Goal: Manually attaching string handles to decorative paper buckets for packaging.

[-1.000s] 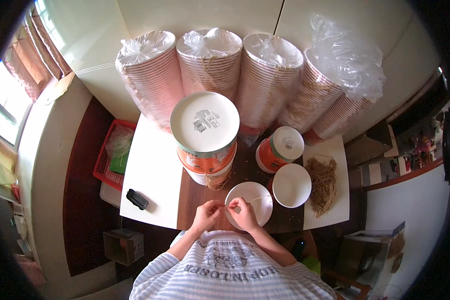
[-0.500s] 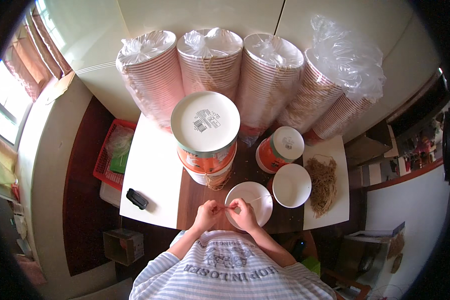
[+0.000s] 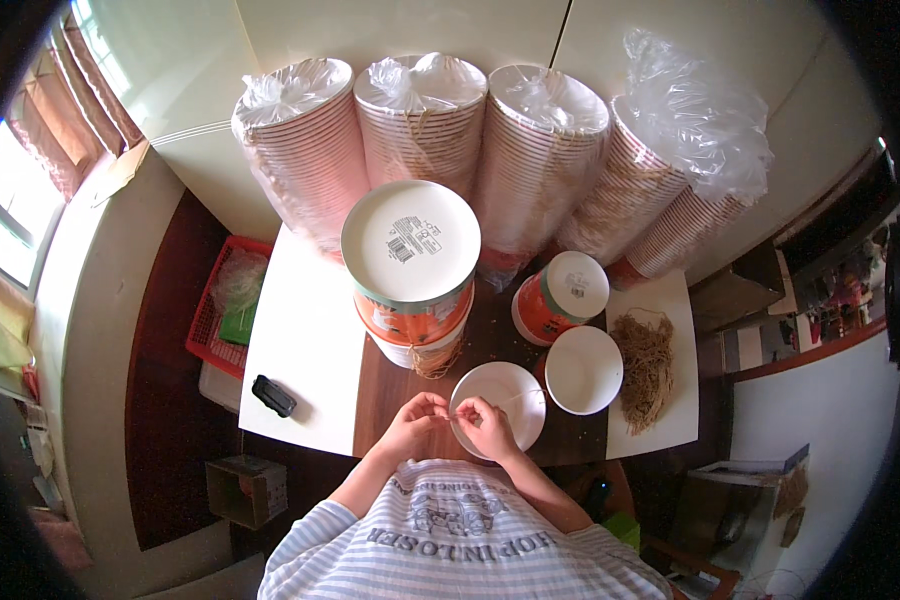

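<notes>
A thin pale strand [image 3: 521, 397] of what looks like raffia runs from my fingers across a white paper bucket [image 3: 510, 378] toward the bucket beside it. My right hand [image 3: 487, 431] pinches the strand over the front left of that bucket's rim. Close beside it, my left hand [image 3: 416, 424] has its fingers curled with the tips together at the strand's end; the fine detail there is too small to make out. To the right stands a second open white bucket [image 3: 583, 371]. A bundle of dry tan raffia [image 3: 646, 365] lies at the table's right side.
An upturned orange bucket stack [image 3: 410, 243] with raffia hanging at its side stands ahead of my hands. A smaller upturned bucket [image 3: 577, 285] is to its right. Tall plastic-wrapped bucket stacks [image 3: 418, 140] line the back. A black tray [image 3: 273, 396] and a red basket [image 3: 202, 325] are left.
My left hand's fingers have loosened and lifted slightly, with the fingertips still by the strand. The right hand stays in nearly the same place.
</notes>
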The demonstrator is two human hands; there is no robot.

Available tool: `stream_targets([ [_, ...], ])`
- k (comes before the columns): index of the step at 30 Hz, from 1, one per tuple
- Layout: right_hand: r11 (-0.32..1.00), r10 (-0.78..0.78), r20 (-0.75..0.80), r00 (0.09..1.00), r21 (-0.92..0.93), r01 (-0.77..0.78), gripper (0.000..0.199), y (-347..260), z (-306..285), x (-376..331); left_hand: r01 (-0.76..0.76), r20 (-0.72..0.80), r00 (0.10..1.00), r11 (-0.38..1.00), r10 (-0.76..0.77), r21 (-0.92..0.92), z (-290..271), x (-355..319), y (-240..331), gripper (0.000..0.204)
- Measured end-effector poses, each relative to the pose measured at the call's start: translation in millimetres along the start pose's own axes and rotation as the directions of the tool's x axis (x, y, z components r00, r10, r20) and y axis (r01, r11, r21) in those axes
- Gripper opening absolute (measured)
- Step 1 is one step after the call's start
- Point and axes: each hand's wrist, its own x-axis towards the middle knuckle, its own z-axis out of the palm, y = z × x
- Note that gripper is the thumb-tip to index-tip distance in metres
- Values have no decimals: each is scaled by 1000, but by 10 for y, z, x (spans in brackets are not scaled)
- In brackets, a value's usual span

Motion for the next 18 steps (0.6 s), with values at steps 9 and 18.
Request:
stream_targets([
  [9,999,-12,61,998,36,10,17,-145,-41,-14,62,11,998,975,-61,-211,-29,-5,-24,23],
  [18,971,-230,-35,973,-80,226,10,-81,-15,5,60,3,998,986,-60,-155,-50,-5,-57,21],
])
